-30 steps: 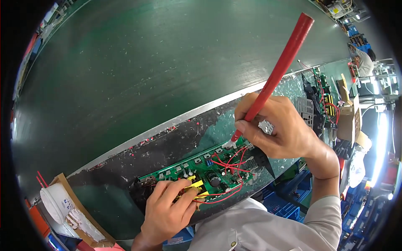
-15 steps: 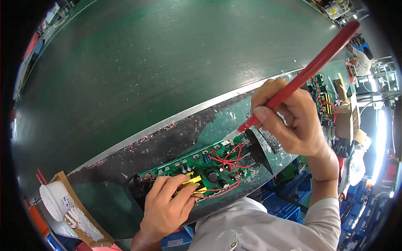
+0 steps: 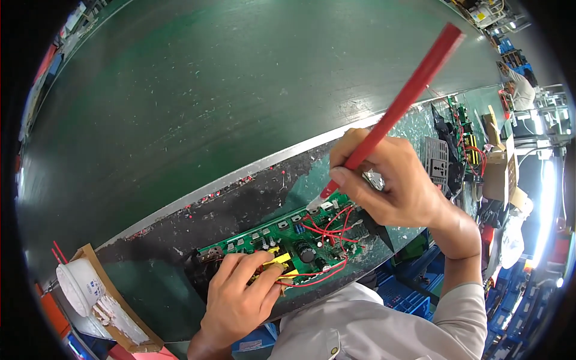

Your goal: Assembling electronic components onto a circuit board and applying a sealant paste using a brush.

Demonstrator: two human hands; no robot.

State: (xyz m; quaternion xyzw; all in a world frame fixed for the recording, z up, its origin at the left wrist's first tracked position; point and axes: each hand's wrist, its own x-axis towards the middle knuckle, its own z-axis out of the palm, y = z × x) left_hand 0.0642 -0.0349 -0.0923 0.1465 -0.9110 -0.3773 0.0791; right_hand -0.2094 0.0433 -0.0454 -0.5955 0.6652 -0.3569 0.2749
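Observation:
A long green circuit board (image 3: pixel 273 228) lies slantwise on the near bench, with black end pieces at both ends, yellow-wrapped parts and loose red wires. My left hand (image 3: pixel 239 293) is closed over the board's left part, its bent fingertips against the yellow-wrapped parts (image 3: pixel 278 258). In my right hand (image 3: pixel 393 180) is a long red-handled brush (image 3: pixel 399 108), gripped like a pen and slanting up to the right. The brush's whitish tip meets the board's far edge, beside a row of small flat components. My left fingers hide some of the board's left part.
A white tub (image 3: pixel 78 288) sits in a cardboard tray (image 3: pixel 123 324) smeared with white paste, at lower left. Beyond a metal rail (image 3: pixel 258 165) stretches a wide green surface (image 3: pixel 210 90). Another board (image 3: pixel 468 141) and a vented metal panel (image 3: pixel 436 159) lie to the right. A co-worker (image 3: pixel 521 90) is far right.
My right hand has moved left and slightly nearer, carrying the brush tip leftward along the board's far edge. My left hand and the board look unmoved.

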